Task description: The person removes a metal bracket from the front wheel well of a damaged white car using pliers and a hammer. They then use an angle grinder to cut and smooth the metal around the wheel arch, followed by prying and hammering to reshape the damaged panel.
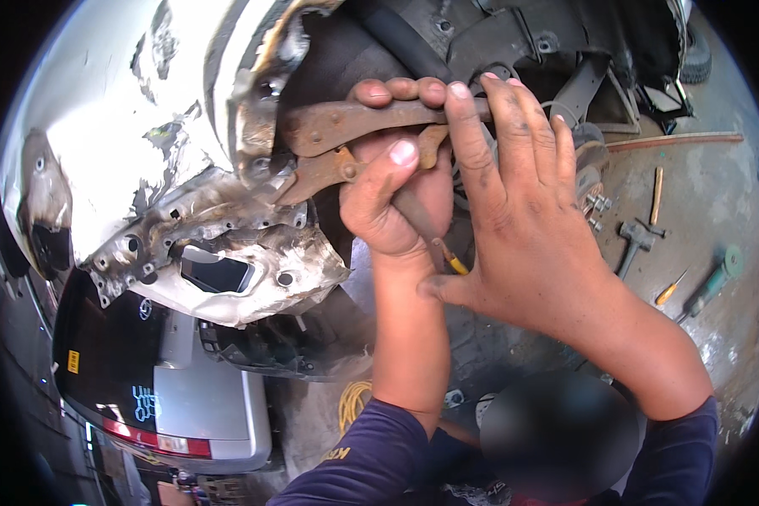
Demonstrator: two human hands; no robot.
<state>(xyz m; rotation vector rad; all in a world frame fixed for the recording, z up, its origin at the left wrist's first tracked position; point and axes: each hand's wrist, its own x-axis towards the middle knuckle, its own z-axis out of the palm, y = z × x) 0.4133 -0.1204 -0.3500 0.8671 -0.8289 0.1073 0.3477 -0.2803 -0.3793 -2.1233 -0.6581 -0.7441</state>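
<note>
My left hand (401,198) is wrapped round a pair of rusty locking pliers (354,126), its thumb lying along the lower handle. The tool's jaws reach the torn, burnt edge of a white car body panel (177,110); whether they bite on the metal I cannot tell. My right hand (523,202) lies with fingers stretched out against the far end of the pliers, its palm side hidden. Below the jaws juts a bent, drilled sheet-metal flange (202,228) with ragged edges. A yellow-and-dark handle (455,261) shows between my wrists.
On the concrete floor at right lie a hammer (637,240), a yellow-handled screwdriver (670,291), a green-ended tool (717,278) and a long reddish rod (675,142). A silver vehicle (202,405) stands at lower left, near a coiled yellow cord (354,405). Dark undercarriage parts fill the top.
</note>
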